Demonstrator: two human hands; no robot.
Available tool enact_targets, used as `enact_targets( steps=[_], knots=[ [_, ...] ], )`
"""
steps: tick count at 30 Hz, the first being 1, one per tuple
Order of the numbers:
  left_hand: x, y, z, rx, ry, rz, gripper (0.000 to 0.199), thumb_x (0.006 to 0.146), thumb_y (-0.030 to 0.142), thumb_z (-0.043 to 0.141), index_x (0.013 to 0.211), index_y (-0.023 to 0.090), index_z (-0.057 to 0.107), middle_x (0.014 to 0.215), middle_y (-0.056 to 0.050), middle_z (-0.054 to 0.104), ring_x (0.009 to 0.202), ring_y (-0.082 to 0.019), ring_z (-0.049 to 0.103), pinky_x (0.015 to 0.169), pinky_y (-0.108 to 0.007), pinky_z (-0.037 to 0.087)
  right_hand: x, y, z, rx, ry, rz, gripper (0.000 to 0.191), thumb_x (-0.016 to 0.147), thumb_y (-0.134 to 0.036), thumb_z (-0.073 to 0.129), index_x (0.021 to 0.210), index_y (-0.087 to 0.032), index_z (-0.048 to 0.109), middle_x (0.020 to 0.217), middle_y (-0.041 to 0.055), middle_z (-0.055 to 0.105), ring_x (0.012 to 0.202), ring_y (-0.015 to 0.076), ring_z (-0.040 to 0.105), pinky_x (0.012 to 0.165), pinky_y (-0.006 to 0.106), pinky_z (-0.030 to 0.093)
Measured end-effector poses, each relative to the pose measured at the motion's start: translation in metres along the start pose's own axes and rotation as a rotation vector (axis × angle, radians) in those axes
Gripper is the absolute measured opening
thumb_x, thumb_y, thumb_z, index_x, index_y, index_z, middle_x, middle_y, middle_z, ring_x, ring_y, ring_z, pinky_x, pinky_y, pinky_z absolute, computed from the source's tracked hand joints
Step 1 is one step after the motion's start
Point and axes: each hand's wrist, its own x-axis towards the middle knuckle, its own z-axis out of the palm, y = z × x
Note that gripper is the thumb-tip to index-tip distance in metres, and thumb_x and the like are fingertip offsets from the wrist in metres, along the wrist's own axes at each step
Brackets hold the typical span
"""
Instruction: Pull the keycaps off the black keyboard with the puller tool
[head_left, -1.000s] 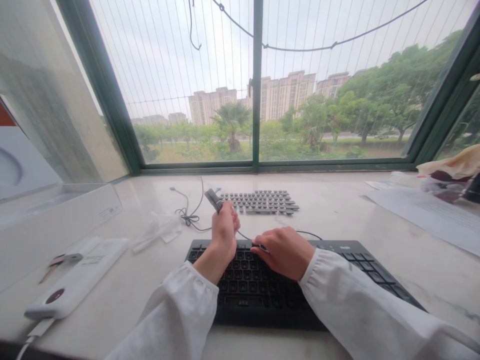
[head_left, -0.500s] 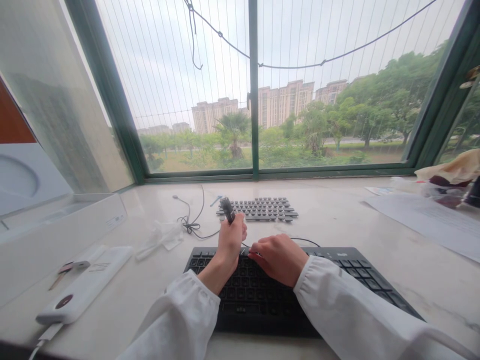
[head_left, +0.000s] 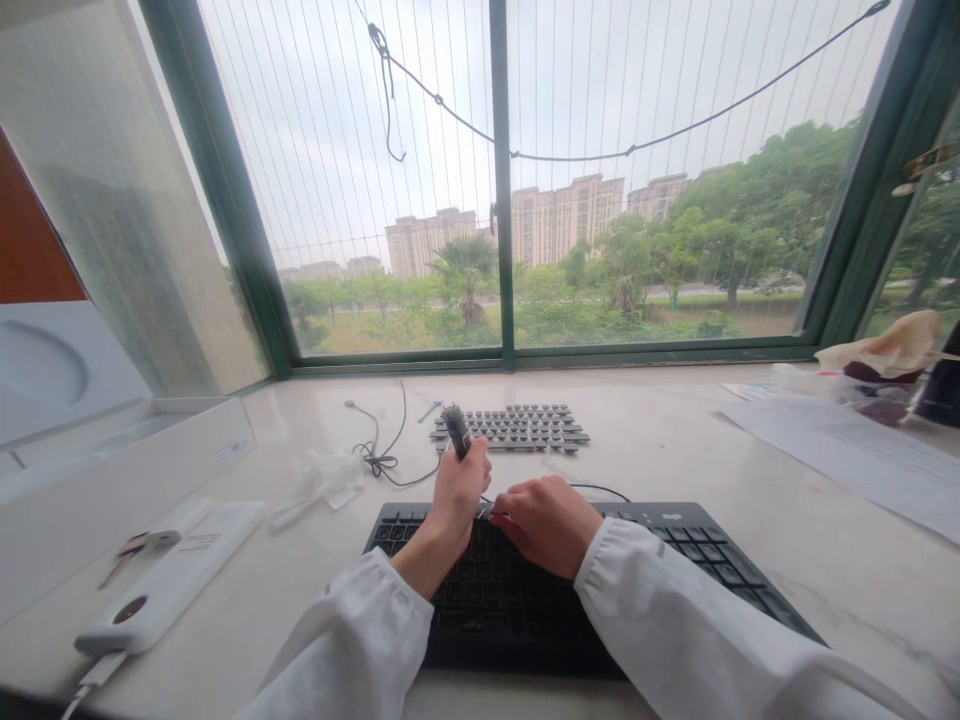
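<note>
A black keyboard (head_left: 525,635) lies in front of me; many of its key positions on the left and middle show no caps. My left hand (head_left: 459,488) is wrapped round a short black tool (head_left: 456,430) with a rough, brush-like upper end. The tool's lower end points at the top row of keys, where a small metal glint shows. My right hand (head_left: 551,520) rests on the keyboard's upper middle, fingers curled and pinched by that spot. What lies between its fingertips is hidden. Behind the hands, loose keycaps (head_left: 517,428) stand in rows on the table.
A coiled black cable (head_left: 381,462) and a crumpled clear plastic wrapper (head_left: 330,480) lie to the left. Nearer is a white power bank (head_left: 180,570) with a key (head_left: 131,548) on it, beside a white box (head_left: 135,490). Paper sheets (head_left: 840,450) lie at the right.
The camera view has tilted slightly, so the scene sits a little lower. Both hands stay at the keyboard's top row, with almost the same grip.
</note>
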Motion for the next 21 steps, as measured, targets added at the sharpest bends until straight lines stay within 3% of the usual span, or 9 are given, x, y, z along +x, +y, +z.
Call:
enact_targets(
  steps=[10,21],
  knots=[
    [0.002,-0.007,-0.003,0.171,0.062,0.081,0.032,0.079,0.038,0.053,0.059,0.019,0.036,0.052,0.004,0.035,0.045,-0.007,0.029,0.042,-0.021,0.023,0.000,-0.001,0.000,-0.020,0.007,-0.013,0.033,0.093,-0.030,0.038,0.083,-0.016,0.066,0.083,0.0088,0.070,0.072,0.0190,0.066,0.063,0.028,0.041],
    [0.002,-0.010,-0.001,0.145,0.046,0.060,0.034,0.079,0.039,0.053,0.059,0.020,0.034,0.051,0.006,0.031,0.044,-0.006,0.026,0.042,-0.021,0.021,0.000,-0.001,-0.001,-0.025,-0.013,0.011,0.029,0.092,-0.033,0.041,0.092,-0.019,0.067,0.087,0.0085,0.071,0.077,0.0207,0.066,0.065,0.029,0.042]
  ],
)
